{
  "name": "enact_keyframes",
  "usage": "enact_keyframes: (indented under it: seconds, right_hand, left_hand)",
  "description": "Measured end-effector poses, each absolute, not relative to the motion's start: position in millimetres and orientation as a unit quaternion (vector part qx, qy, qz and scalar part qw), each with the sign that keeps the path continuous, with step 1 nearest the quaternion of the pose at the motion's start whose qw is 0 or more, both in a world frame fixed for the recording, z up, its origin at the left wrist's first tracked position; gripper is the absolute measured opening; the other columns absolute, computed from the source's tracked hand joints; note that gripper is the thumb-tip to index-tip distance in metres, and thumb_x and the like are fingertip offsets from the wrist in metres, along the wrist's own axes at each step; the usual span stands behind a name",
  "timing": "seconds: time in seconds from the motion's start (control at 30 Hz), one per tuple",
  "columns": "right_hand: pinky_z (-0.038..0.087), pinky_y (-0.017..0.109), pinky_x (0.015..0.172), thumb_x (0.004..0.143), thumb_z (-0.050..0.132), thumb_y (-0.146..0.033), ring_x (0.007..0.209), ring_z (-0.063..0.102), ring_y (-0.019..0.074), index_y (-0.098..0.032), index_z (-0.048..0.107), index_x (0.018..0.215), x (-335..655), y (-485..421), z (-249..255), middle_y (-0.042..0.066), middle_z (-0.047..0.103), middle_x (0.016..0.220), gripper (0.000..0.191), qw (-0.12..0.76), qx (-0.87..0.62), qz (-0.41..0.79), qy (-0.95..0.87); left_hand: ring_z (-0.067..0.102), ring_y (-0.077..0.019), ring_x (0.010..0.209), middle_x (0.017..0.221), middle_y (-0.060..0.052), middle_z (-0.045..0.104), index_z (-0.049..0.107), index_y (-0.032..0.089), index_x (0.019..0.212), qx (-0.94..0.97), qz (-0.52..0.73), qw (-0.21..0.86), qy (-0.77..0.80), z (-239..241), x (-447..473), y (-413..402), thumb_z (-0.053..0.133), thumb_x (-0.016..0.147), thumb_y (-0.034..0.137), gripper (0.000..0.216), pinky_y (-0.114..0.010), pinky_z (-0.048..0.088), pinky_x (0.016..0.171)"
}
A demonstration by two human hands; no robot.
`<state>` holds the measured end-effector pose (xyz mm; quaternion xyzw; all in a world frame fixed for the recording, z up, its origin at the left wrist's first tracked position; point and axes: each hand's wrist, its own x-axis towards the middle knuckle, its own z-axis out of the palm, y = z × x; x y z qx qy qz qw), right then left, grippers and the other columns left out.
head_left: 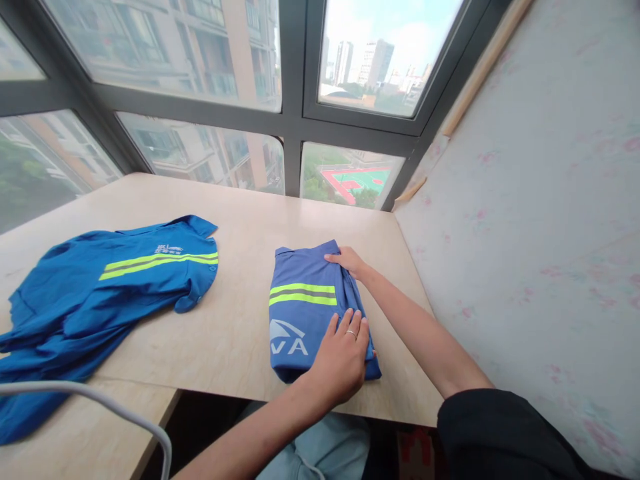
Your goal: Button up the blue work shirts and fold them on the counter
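Observation:
A folded blue work shirt [303, 267] lies on the wooden tabletop in front of me. Two yellow-green bands with a grey strip between them cross it, and part of a white print shows near its front edge. My left hand [345, 353], with a ring on one finger, rests flat on the shirt's right front part, fingers extended. At the far right corner, my right hand [349, 260] grips the cloth, thumb on top and the other fingers partly hidden at the side. A second blue work shirt [150, 277] lies spread out and wrinkled to the left.
The light tabletop [240, 267] reaches the framed windows [350, 173] at the back. On the right stands a flower-patterned wall [520, 220]. A grey-white cable [110, 403] curves across the lower left, above another wooden surface [120, 427].

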<state>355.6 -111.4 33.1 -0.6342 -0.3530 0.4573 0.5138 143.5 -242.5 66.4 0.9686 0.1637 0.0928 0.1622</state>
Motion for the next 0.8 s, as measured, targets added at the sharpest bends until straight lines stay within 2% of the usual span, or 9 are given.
enact_keyframes:
  seconds: [0.27,0.47,0.6,0.8]
  right_hand:
    - [0.053,0.029,0.072,0.057,0.084,-0.037,0.075,0.067,0.0182,-0.014,0.072,0.081,368.0,-141.1,-0.1,0.002,0.074,0.077,0.036,0.556,-0.638,0.410,-0.339]
    - [0.053,0.028,0.069,0.062,0.078,-0.048,0.073,0.067,0.0182,-0.014,0.069,0.088,377.7,-152.4,-3.9,0.005,0.075,0.083,0.044,0.602,-0.613,0.415,-0.299]
    - [0.054,0.029,0.073,0.061,0.079,-0.049,0.077,0.068,0.0190,-0.014,0.068,0.091,379.4,-153.0,-1.2,0.006,0.075,0.088,0.047,0.619,-0.600,0.417,-0.289]
    - [0.053,0.029,0.078,0.058,0.080,-0.045,0.083,0.067,0.0186,-0.015,0.067,0.092,376.0,-151.6,-0.9,0.006,0.075,0.093,0.047,0.621,-0.600,0.408,-0.297]
  left_hand:
    - [0.033,-0.0330,0.143,0.152,-0.018,0.039,0.040,0.012,0.146,0.977,0.077,0.149,0.135,35.2,145.5,-249.5,0.037,0.099,0.037,0.053,-0.053,0.030,0.113]
    - [0.029,-0.0299,0.145,0.154,-0.016,0.037,0.037,0.015,0.148,0.978,0.096,0.144,0.115,36.6,150.4,-255.4,0.038,0.099,0.036,0.053,-0.051,0.028,0.115]
    - [0.028,-0.0299,0.146,0.155,-0.017,0.035,0.035,0.014,0.149,0.980,0.086,0.134,0.122,32.2,156.3,-258.6,0.040,0.098,0.038,0.056,-0.052,0.028,0.114]
    - [0.028,-0.0331,0.145,0.155,-0.017,0.036,0.041,0.015,0.146,0.982,0.068,0.106,0.139,15.5,158.0,-267.0,0.042,0.098,0.040,0.054,-0.056,0.028,0.113]
